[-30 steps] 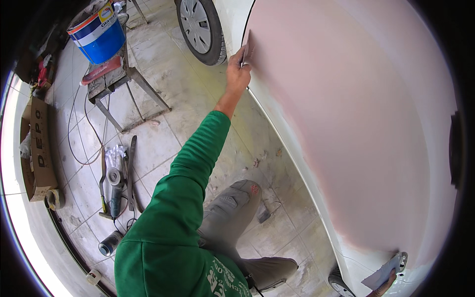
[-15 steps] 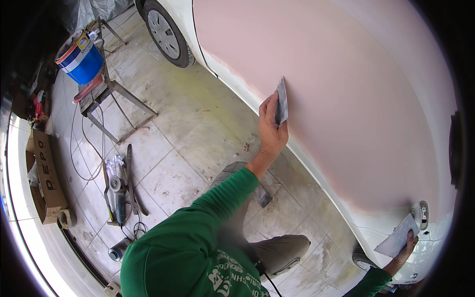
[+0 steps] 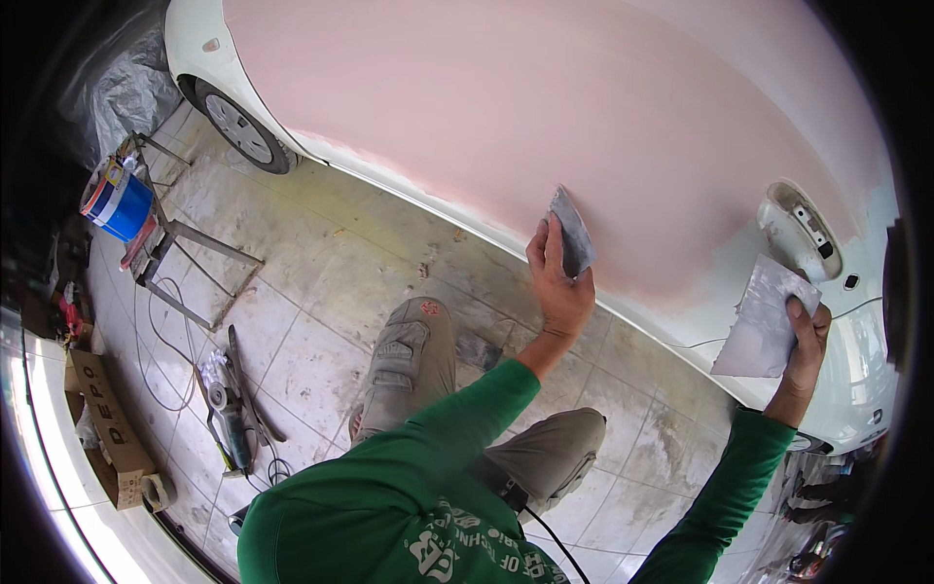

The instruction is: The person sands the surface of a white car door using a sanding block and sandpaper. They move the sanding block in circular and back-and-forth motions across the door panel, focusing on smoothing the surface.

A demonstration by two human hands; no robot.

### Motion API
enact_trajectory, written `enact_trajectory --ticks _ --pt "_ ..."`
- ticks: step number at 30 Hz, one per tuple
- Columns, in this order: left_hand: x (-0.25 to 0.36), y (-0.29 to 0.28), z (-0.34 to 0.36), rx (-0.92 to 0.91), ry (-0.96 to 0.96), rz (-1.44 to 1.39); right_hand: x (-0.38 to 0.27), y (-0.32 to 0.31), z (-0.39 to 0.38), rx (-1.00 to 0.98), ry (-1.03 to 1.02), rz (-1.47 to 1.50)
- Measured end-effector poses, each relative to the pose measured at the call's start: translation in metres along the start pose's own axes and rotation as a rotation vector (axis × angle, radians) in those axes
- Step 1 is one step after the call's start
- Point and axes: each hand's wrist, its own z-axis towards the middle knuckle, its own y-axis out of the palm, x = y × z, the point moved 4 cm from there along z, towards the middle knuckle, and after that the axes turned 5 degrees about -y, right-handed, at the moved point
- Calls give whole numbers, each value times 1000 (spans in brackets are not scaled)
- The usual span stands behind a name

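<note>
My left hand is closed on a thin, grey putty spreader, its pointed tip close to or against the car's side. That car panel is coated in pale pink, fading to white round its borders. Further right, my right hand grips a flat, light grey mixing plate by its right edge, thumb on top. Smears cover the plate, and its left edge looks ragged. Just beyond it sits the white door handle, with a gap in its housing. Whether the spreader's tip touches the panel, I cannot tell.
A blue bucket stands on a metal stool at the left. On the dirty tiled floor lie an angle grinder, a cable and a dark bar. A cardboard box is beside another white car. My knees are below the panel.
The view has shifted, bringing more of the door handle into sight. My right hand has raised the plate nearer the handle. My left hand still holds the spreader beside the panel, now turned more face-on.
</note>
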Motion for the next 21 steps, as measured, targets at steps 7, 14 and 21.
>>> enact_trajectory --ticks 7,14,21 --pt "21 66 -78 -102 -88 -38 -5 19 0 -126 -41 -78" --pt "38 95 -116 -160 -66 -47 -12 33 5 -103 -24 -53" --pt "2 -7 -63 -729 -70 -359 11 -8 2 -38 23 -83"
